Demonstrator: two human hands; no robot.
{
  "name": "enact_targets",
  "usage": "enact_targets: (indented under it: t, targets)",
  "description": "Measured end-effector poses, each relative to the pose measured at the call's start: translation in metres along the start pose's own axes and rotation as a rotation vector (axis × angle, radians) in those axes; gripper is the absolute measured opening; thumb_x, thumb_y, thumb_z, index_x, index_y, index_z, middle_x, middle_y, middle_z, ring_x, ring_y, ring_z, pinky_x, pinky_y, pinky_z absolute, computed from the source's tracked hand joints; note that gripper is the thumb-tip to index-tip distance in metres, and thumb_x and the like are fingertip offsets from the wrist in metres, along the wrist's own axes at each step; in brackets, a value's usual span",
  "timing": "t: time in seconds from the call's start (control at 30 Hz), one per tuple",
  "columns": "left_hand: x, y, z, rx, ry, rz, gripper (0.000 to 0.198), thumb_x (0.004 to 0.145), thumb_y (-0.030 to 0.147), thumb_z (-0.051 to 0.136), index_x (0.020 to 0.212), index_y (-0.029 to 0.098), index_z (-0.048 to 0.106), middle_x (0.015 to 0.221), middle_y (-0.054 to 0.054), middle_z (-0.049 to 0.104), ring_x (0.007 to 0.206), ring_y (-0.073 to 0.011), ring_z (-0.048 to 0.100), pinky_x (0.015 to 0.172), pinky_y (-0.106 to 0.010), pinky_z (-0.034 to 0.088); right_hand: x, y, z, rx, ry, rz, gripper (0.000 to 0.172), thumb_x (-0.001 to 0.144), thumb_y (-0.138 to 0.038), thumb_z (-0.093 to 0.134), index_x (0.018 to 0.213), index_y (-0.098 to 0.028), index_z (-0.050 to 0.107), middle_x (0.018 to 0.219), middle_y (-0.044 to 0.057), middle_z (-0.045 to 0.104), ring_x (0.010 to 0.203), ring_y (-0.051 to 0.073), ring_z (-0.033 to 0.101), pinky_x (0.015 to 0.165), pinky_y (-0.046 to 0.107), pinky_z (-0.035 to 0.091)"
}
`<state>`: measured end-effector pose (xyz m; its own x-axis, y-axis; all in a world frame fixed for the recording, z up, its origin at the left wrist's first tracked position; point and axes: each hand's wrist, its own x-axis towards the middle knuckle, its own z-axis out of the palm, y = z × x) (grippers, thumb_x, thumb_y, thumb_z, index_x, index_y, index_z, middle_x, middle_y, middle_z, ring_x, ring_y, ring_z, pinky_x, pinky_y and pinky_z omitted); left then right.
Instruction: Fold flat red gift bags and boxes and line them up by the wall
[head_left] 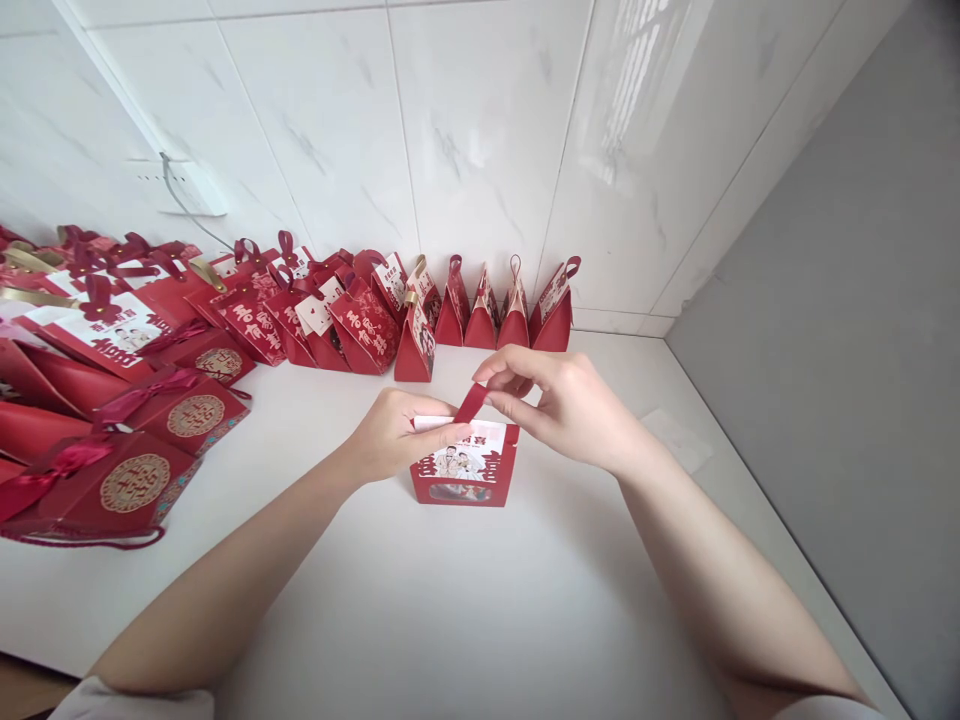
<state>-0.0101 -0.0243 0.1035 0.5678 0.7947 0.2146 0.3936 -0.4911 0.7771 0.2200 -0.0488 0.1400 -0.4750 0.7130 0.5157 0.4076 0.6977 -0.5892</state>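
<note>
The red gift box [466, 466] stands upright on the white table [465, 610], with a printed couple on its white front label and a clear window below it. From its top edge rises a dark red ribbon [471, 403]. The left hand [397, 432] is nearly closed and pinches the top of the gift box, its thumb lying across the front. The right hand [559, 400], above and to the right of the gift box, has its fingers curled; the thumb and index finger hold the ribbon near its upper end. Behind the gift box, small red boxes [485, 325] stand in a row before the tiled wall [480, 130]. Well to its left are larger boxes with round gold emblems [136, 484].
</note>
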Motion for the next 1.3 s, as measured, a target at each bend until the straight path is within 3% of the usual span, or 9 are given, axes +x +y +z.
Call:
enact_targets:
  t: [0.1,0.2,0.37,0.5,0.6,0.8,0.9,1.03,1.3]
  targets:
    - [0.0,-0.003,0.002,-0.023,0.017,0.053,0.049,0.088,0.036,0.064,0.051,0.015,0.039,0.053,0.004,0.031,0.052,-0.0077,0.031,0.05,-0.025,0.024,0.001,-0.003,0.006,0.011,0.064,0.054,0.013,0.096,-0.028,0.058,0.088,-0.018,0.064,0.078,0.0,0.069,0.068,0.012,0.062,0.06,0.022,0.044]
    - [0.0,-0.002,0.001,-0.053,-0.014,0.052,0.043,0.091,0.039,0.058,0.057,0.014,0.049,0.056,0.002,0.041,0.056,-0.0087,0.038,0.053,-0.025,0.03,0.0,-0.007,0.003,0.03,0.046,0.118,0.033,0.101,-0.041,0.047,0.085,-0.019,0.065,0.078,0.001,0.069,0.069,0.012,0.062,0.062,0.023,0.043]
    - [-0.004,0.011,-0.012,0.015,-0.143,-0.158,0.03,0.086,0.044,0.063,0.084,0.015,0.067,0.069,0.001,0.06,0.062,-0.0113,0.052,0.053,-0.022,0.036,-0.008,-0.005,-0.007,-0.013,-0.225,0.211,0.029,0.093,-0.046,0.059,0.108,-0.022,0.066,0.092,0.004,0.071,0.075,0.016,0.063,0.061,0.025,0.042]
    - [-0.017,0.01,-0.016,-0.023,-0.132,-0.271,0.033,0.083,0.046,0.067,0.101,0.018,0.068,0.09,-0.003,0.07,0.08,-0.0177,0.065,0.065,-0.025,0.049,-0.012,0.003,-0.005,-0.112,-0.446,0.268,0.023,0.095,-0.036,0.052,0.1,-0.021,0.069,0.07,0.0,0.064,0.054,0.013,0.049,0.054,0.026,0.033]
    - [-0.036,-0.006,-0.006,-0.201,-0.081,-0.352,0.046,0.081,0.045,0.07,0.119,0.02,0.062,0.118,-0.007,0.069,0.106,-0.0245,0.065,0.088,-0.034,0.054,-0.013,0.005,-0.003,-0.082,-0.471,0.298,0.03,0.098,-0.036,0.046,0.087,-0.019,0.069,0.06,-0.002,0.052,0.051,0.011,0.037,0.05,0.026,0.027]
    - [-0.094,-0.019,0.03,-0.399,0.013,-0.439,0.07,0.079,0.041,0.075,0.14,0.025,0.043,0.149,-0.011,0.046,0.127,-0.0296,0.055,0.106,-0.046,0.046,-0.016,-0.007,-0.017,0.066,-0.455,0.314,0.038,0.098,-0.043,0.046,0.072,-0.018,0.06,0.059,-0.005,0.039,0.054,0.01,0.026,0.05,0.025,0.024]
    - [-0.124,-0.002,0.045,-0.536,0.136,-0.417,0.079,0.08,0.038,0.075,0.146,0.028,0.032,0.149,-0.012,0.045,0.129,-0.0302,0.053,0.104,-0.044,0.048,-0.02,-0.022,-0.024,0.191,-0.43,0.305,0.038,0.098,-0.046,0.048,0.077,-0.018,0.062,0.064,-0.004,0.045,0.057,0.01,0.031,0.052,0.025,0.027]
    - [-0.159,0.029,0.045,-0.597,0.297,-0.398,0.075,0.081,0.037,0.074,0.143,0.028,0.034,0.141,-0.013,0.052,0.125,-0.0313,0.056,0.099,-0.042,0.051,-0.025,-0.044,-0.021,0.299,-0.439,0.169,0.033,0.099,-0.04,0.05,0.08,-0.017,0.064,0.068,-0.002,0.053,0.06,0.011,0.038,0.056,0.024,0.033]
    - [-0.218,0.099,0.004,-0.015,0.192,-0.496,0.073,0.077,0.039,0.076,0.142,0.035,0.045,0.144,-0.007,0.051,0.124,-0.0302,0.056,0.099,-0.039,0.052,-0.033,-0.072,0.023,0.271,-0.727,-0.111,0.029,0.103,-0.028,0.04,0.098,-0.018,0.067,0.083,0.005,0.067,0.073,0.015,0.058,0.067,0.025,0.042]
